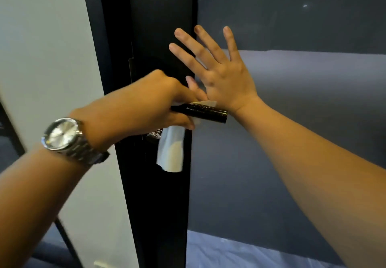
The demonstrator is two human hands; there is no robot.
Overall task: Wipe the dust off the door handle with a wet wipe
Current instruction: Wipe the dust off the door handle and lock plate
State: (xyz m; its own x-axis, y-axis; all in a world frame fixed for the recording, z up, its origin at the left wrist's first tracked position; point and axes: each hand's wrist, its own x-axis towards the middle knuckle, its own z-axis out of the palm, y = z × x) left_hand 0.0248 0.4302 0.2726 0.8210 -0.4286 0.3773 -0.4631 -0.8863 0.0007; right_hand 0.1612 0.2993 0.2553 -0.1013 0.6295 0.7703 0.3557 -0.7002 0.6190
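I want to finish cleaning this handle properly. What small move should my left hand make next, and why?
Probably slide the left hand with the wet wipe outward along the door handle, toward its free end. The end looks bare and uncovered, while the right hand seems to brace the door.

Handle (200, 113) glossy blk; wipe (171, 150) white; door (154, 38) blk; watch (62, 134) silver.

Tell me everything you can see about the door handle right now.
The door handle is a glossy black lever, seemingly metal or plastic, jutting horizontally to the right from the edge of the dark door. Pale streaks, perhaps dust or reflections, show on its top. Its free end is a blunt, flat-cut tip. The left hand grips its inner part with a white wet wipe wrapped around it, the wipe's loose end hanging below. The right hand is spread open just behind it, seemingly apart from it.
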